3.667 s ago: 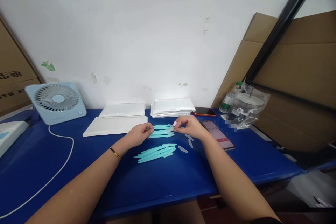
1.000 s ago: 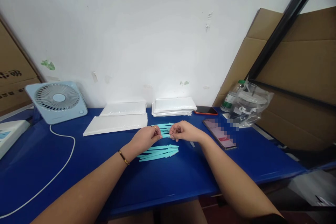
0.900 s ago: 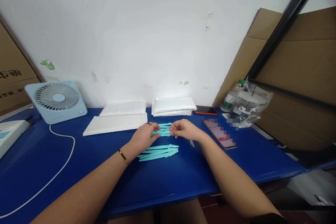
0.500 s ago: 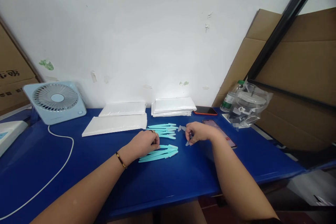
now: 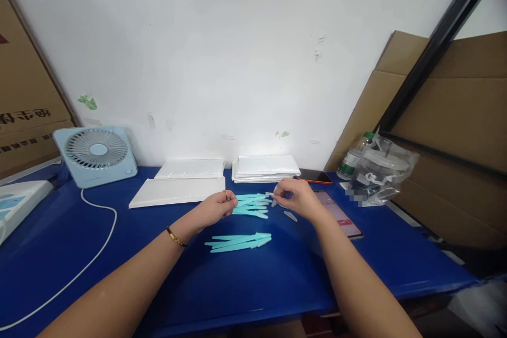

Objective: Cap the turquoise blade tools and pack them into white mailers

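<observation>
My left hand is closed in a pinch on the handle end of a turquoise eyebrow razor, held over a loose group of several more turquoise razors. At its blade end, my right hand pinches a small translucent blade cap. Whether the cap sits on the blade or only touches it, I cannot tell. Another clear cap lies on the table just below my right hand. Nearer to me, a second group of turquoise razors lies fanned, blade ends to the right.
White packs lie behind on the blue table, with a white stack by the wall. A phone rests beside my right forearm, another phone behind. A fan stands left; a bagged cup and bottle stand right.
My left hand has moved from the nearer razors up to the farther group and now holds a razor. My right hand has lifted a cap to the razor's blade end. The view has shifted slightly.
</observation>
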A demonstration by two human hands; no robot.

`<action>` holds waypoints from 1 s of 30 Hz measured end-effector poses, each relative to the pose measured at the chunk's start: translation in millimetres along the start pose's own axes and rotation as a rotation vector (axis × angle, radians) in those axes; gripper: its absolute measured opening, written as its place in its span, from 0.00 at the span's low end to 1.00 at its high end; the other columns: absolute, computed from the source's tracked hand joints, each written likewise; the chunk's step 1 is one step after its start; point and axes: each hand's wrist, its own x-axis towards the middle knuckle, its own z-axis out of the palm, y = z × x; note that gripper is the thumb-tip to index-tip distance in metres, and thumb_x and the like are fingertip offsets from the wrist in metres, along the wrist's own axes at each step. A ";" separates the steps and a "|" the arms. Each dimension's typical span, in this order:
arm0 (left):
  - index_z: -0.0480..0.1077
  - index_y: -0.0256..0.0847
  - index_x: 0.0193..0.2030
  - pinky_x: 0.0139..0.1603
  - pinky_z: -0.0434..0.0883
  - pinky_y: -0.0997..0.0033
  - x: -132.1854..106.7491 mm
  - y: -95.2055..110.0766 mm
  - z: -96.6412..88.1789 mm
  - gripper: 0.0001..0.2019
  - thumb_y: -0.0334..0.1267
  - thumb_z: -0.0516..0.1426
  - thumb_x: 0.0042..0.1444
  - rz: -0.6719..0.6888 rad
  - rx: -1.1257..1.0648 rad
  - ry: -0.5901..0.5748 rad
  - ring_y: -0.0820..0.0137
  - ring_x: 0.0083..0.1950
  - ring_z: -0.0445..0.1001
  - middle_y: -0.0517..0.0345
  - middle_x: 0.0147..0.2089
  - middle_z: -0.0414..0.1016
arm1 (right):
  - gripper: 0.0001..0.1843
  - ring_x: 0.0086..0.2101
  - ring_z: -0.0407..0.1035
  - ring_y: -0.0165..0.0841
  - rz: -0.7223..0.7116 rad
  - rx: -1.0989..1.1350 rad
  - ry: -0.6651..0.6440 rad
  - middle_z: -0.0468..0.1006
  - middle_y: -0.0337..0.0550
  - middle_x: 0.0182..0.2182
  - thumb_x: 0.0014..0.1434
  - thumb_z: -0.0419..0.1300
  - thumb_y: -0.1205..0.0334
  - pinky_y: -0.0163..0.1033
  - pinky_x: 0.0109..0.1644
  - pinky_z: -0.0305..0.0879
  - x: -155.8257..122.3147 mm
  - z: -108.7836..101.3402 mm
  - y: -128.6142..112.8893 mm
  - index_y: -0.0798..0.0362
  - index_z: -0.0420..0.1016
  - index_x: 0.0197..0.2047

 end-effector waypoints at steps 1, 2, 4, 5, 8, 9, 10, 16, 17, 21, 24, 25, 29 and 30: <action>0.61 0.40 0.34 0.27 0.55 0.75 0.0 0.2 -0.3 0.17 0.53 0.49 0.54 -0.009 -0.012 -0.001 0.76 0.26 0.55 0.65 0.25 0.58 | 0.07 0.28 0.64 0.29 -0.030 -0.010 -0.001 0.72 0.41 0.26 0.52 0.56 0.67 0.33 0.32 0.59 0.4 1.0 -2.0 0.53 0.67 0.24; 0.61 0.40 0.34 0.27 0.55 0.75 0.0 0.4 -0.5 0.17 0.53 0.50 0.54 -0.014 -0.018 -0.001 0.76 0.26 0.54 0.65 0.25 0.58 | 0.07 0.28 0.64 0.29 -0.053 -0.019 -0.009 0.72 0.41 0.26 0.53 0.56 0.68 0.33 0.32 0.58 0.6 2.1 -3.5 0.53 0.67 0.24; 0.61 0.40 0.33 0.26 0.55 0.75 0.0 0.6 -0.4 0.17 0.54 0.50 0.53 -0.022 -0.008 0.009 0.76 0.26 0.54 0.65 0.25 0.58 | 0.07 0.28 0.64 0.29 -0.076 -0.040 -0.026 0.71 0.41 0.26 0.53 0.55 0.68 0.33 0.32 0.58 0.6 3.9 -5.4 0.53 0.68 0.24; 0.61 0.40 0.33 0.26 0.55 0.75 0.0 0.8 -0.3 0.17 0.54 0.50 0.53 -0.024 0.001 0.015 0.75 0.26 0.55 0.65 0.25 0.59 | 0.07 0.28 0.64 0.29 -0.081 -0.051 -0.031 0.71 0.41 0.26 0.53 0.55 0.69 0.33 0.32 0.57 0.6 4.7 -6.0 0.53 0.68 0.24; 0.62 0.40 0.33 0.26 0.55 0.75 -0.3 1.5 0.5 0.18 0.55 0.50 0.53 -0.020 0.024 0.031 0.75 0.26 0.55 0.65 0.25 0.59 | 0.07 0.28 0.64 0.29 -0.093 -0.074 -0.038 0.70 0.41 0.26 0.54 0.54 0.68 0.32 0.33 0.57 0.6 6.7 -7.1 0.53 0.68 0.25; 0.62 0.40 0.33 0.26 0.55 0.75 -0.4 1.9 0.8 0.18 0.55 0.50 0.53 -0.020 0.030 0.031 0.75 0.26 0.55 0.65 0.25 0.59 | 0.08 0.28 0.64 0.29 -0.101 -0.082 -0.040 0.71 0.41 0.26 0.54 0.54 0.68 0.32 0.33 0.57 0.6 7.4 -7.3 0.53 0.68 0.25; 0.62 0.39 0.33 0.26 0.55 0.75 -0.5 2.2 1.0 0.18 0.55 0.50 0.53 -0.021 0.036 0.029 0.75 0.26 0.55 0.65 0.25 0.59 | 0.08 0.29 0.64 0.29 -0.109 -0.090 -0.045 0.71 0.41 0.26 0.55 0.53 0.68 0.32 0.33 0.58 0.6 8.2 -7.6 0.53 0.68 0.25; 0.63 0.39 0.33 0.26 0.56 0.75 -0.6 2.1 -2.0 0.17 0.53 0.51 0.52 -0.075 0.036 0.022 0.75 0.26 0.56 0.64 0.25 0.60 | 0.10 0.31 0.66 0.31 -0.177 -0.136 -0.068 0.73 0.44 0.29 0.58 0.52 0.68 0.33 0.36 0.59 1.1 11.9 -9.1 0.53 0.70 0.27; 0.63 0.39 0.33 0.25 0.56 0.75 -0.7 1.7 -3.3 0.17 0.53 0.51 0.51 -0.091 0.042 0.009 0.75 0.25 0.56 0.63 0.25 0.61 | 0.10 0.32 0.67 0.31 -0.187 -0.138 -0.075 0.74 0.44 0.30 0.58 0.52 0.68 0.34 0.36 0.60 1.3 12.2 -9.4 0.53 0.70 0.27; 0.62 0.40 0.31 0.25 0.56 0.75 -0.9 0.3 -9.4 0.17 0.54 0.52 0.49 -0.126 0.039 -0.045 0.76 0.25 0.56 0.64 0.25 0.61 | 0.10 0.33 0.68 0.32 -0.210 -0.118 -0.110 0.75 0.44 0.30 0.58 0.53 0.67 0.34 0.37 0.61 1.9 14.4 -9.5 0.52 0.71 0.27; 0.61 0.40 0.31 0.24 0.55 0.76 0.0 -0.7 -12.7 0.16 0.52 0.54 0.48 -0.157 -0.003 -0.061 0.77 0.24 0.55 0.65 0.25 0.60 | 0.10 0.33 0.68 0.32 -0.201 -0.093 -0.105 0.75 0.44 0.31 0.58 0.54 0.67 0.34 0.37 0.61 2.1 17.6 -8.8 0.52 0.71 0.26; 0.61 0.40 0.31 0.23 0.55 0.76 0.5 -0.9 -13.2 0.15 0.51 0.54 0.48 -0.171 -0.017 -0.065 0.77 0.23 0.55 0.65 0.25 0.60 | 0.10 0.33 0.68 0.32 -0.194 -0.083 -0.096 0.75 0.44 0.31 0.57 0.54 0.66 0.34 0.37 0.61 2.2 19.0 -8.9 0.52 0.71 0.26; 0.61 0.41 0.33 0.22 0.52 0.77 1.8 -1.5 -12.0 0.13 0.49 0.53 0.49 -0.198 -0.067 -0.092 0.78 0.22 0.53 0.66 0.25 0.59 | 0.09 0.33 0.69 0.31 -0.188 -0.037 -0.064 0.75 0.43 0.31 0.57 0.54 0.67 0.34 0.37 0.62 2.7 24.8 -11.8 0.51 0.70 0.26; 0.60 0.41 0.32 0.22 0.52 0.77 1.9 -1.7 -11.3 0.13 0.49 0.53 0.49 -0.195 -0.078 -0.099 0.78 0.22 0.53 0.67 0.25 0.59 | 0.09 0.33 0.69 0.31 -0.190 -0.031 -0.065 0.75 0.43 0.31 0.57 0.54 0.67 0.34 0.37 0.62 2.9 25.7 -12.7 0.52 0.71 0.26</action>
